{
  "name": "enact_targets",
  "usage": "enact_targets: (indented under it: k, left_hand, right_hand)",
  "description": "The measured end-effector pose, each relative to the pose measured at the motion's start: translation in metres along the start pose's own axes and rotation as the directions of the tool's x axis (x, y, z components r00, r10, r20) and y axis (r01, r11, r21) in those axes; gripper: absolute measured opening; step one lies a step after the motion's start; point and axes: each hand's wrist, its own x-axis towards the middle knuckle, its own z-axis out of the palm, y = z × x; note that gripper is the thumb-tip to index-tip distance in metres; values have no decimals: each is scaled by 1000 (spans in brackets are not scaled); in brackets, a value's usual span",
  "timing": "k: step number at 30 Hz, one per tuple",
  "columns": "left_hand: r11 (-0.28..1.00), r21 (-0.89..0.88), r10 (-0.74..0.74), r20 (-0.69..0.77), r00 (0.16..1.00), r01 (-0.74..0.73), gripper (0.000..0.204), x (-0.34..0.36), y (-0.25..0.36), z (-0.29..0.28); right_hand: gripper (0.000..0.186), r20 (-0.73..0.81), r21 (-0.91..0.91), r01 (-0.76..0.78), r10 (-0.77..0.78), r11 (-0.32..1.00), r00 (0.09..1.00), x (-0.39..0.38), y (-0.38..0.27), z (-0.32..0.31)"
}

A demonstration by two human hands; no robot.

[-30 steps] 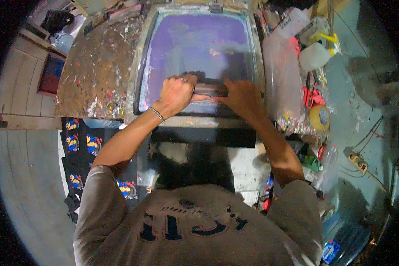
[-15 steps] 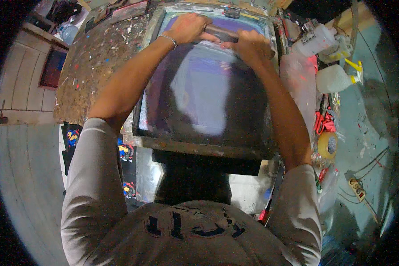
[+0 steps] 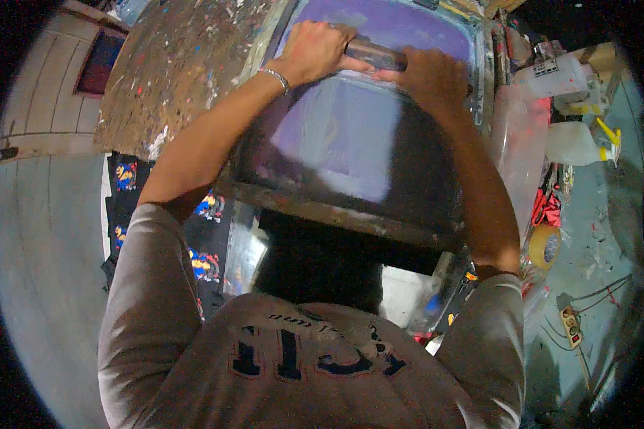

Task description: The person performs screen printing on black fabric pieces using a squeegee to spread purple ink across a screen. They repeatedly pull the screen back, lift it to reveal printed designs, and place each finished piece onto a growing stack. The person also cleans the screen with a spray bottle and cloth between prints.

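Currently in hand: apparently a pass of the squeegee (image 3: 376, 55) across the purple mesh (image 3: 315, 136), judging by the firm two-handed hold.
Squeegee's place: inside the screen frame (image 3: 300, 203), over the far part of the mesh, between both hands.
Long axis: crosswise, left to right, roughly parallel to the frame's near bar, slanting slightly down to the right in view.
Facing: brown grip upward; blade edge presumably down toward the mesh but hidden, so impossible to confirm contact.
Left hand (image 3: 318, 51): closed over the squeegee's left end, thumb along the near side.
Right hand (image 3: 436, 80): closed over the right end, in shadow, thumb pointing inward, fingertips out of sight.
Called for next: probably even pressure from both sides and a straight line along the frame.
Round about: paint-spattered counter (image 3: 172, 79) to the left; spray bottle (image 3: 571, 143) and tape roll (image 3: 545, 247) to the right.
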Motion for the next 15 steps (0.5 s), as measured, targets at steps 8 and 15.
enact_targets:
  k: [8,15]
  left_hand:
    - [957,6,-289,57,956,289,59,-63,72,-43]
    - [842,-8,-536,108,837,540,56,-96,134,-64]
  right_hand:
    - [76,-79,71,312,-306,948,949,-27,3,3]
    - [74,-76,87,511,-506,855,859,-44,6,-1]
